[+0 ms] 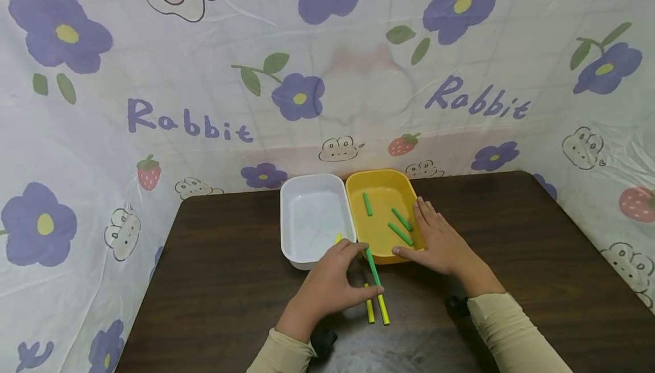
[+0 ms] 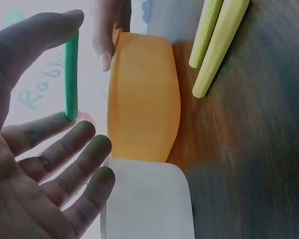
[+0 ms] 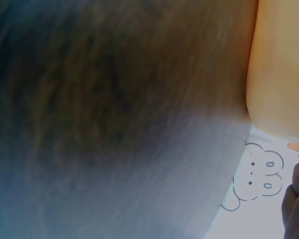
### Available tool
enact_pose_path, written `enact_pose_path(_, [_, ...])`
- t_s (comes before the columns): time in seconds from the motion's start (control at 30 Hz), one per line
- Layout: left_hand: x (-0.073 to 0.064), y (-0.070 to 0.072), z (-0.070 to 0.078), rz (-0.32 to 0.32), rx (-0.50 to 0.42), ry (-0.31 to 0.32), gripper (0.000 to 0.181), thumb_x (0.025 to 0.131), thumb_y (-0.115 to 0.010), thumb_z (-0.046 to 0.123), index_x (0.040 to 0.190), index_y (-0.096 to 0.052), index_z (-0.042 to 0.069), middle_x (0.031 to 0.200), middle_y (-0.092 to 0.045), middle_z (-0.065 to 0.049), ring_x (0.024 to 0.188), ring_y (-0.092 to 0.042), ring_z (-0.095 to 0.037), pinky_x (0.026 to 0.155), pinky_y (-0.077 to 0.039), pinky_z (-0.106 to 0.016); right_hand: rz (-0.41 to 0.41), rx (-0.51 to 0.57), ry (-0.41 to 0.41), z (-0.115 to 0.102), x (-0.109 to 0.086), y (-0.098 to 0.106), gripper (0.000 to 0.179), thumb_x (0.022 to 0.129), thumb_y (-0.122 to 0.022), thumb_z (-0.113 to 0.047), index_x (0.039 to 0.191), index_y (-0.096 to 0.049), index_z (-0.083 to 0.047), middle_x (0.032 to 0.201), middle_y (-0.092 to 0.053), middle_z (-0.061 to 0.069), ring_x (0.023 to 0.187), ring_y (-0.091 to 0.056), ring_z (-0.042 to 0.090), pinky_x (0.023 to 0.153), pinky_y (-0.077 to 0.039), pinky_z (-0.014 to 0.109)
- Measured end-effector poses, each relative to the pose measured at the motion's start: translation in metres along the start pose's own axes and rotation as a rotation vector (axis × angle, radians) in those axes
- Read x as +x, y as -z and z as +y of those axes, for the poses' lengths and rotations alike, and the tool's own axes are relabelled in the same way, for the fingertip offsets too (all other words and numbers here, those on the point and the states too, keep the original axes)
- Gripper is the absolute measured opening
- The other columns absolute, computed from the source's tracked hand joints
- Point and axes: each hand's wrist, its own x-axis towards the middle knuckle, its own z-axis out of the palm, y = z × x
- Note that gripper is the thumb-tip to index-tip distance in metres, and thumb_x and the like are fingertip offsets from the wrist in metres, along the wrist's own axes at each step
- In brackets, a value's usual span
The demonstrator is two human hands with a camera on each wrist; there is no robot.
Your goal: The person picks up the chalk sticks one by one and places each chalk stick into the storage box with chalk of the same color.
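Note:
My left hand pinches a short green stick by its ends between thumb and index finger, in front of the two trays. Two yellow sticks lie on the table by the left thumb. Extended fingers of my right hand rest along the right rim of the yellow tray, with the thumb at its near right corner. Inside that tray are three green sticks. The white tray stands directly left of it, and one yellow stick shows inside, partly hidden by my left hand.
Both trays stand on a dark wooden table, near its back edge. Behind and at the sides hangs a white cloth printed with flowers and rabbits.

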Motion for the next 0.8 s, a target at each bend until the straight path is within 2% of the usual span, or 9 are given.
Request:
enact_pose_path(0.1, [0.0014,-0.0003,0.0004,0.001,-0.004,0.006,0.08,0.085,-0.086,0.057,0.148,-0.061,0.015,0.112,-0.063,0.002,0.092,-0.058,-0.015,0.079,-0.051,-0.023,0.002,-0.003,-0.001,-0.0004,-0.0004,-0.0002,0.119,0.095,-0.057,-0.076,0.169,-0.008,0.003,0.178,-0.004,0.022,0.165,-0.009,0.043,0.131,-0.015,0.062])
enact_pose_path(0.27, [0.0038,-0.0016,-0.0002,0.007,-0.002,0.009,0.081,0.085,-0.085,0.059,0.149,-0.06,0.016,0.112,-0.065,-0.002,0.092,-0.059,-0.017,0.078,-0.051,-0.023,0.01,-0.016,-0.002,-0.0005,-0.0004,-0.0006,0.119,0.094,-0.056,-0.077,0.169,-0.009,0.003,0.178,-0.006,0.023,0.165,-0.01,0.043,0.131,-0.016,0.061])
enact_pose_path(0.47, [0.0057,-0.0023,-0.0007,0.014,0.012,0.002,0.082,0.085,-0.084,0.06,0.149,-0.06,0.015,0.112,-0.064,0.0,0.092,-0.059,-0.015,0.08,-0.052,-0.024,0.009,-0.028,0.0,-0.001,-0.0002,0.0006,0.119,0.095,-0.055,-0.077,0.169,-0.009,0.003,0.178,-0.005,0.023,0.165,-0.01,0.043,0.132,-0.016,0.061])
enact_pose_path(0.8, [0.0095,-0.0026,-0.0004,0.028,-0.006,0.003,0.082,0.087,-0.084,0.058,0.151,-0.058,0.014,0.115,-0.065,-0.001,0.099,-0.062,-0.021,0.084,-0.053,-0.026,0.0,-0.038,-0.001,-0.002,-0.0004,0.0012,0.118,0.095,-0.054,-0.077,0.168,-0.011,0.004,0.178,-0.006,0.023,0.165,-0.01,0.043,0.132,-0.016,0.061])
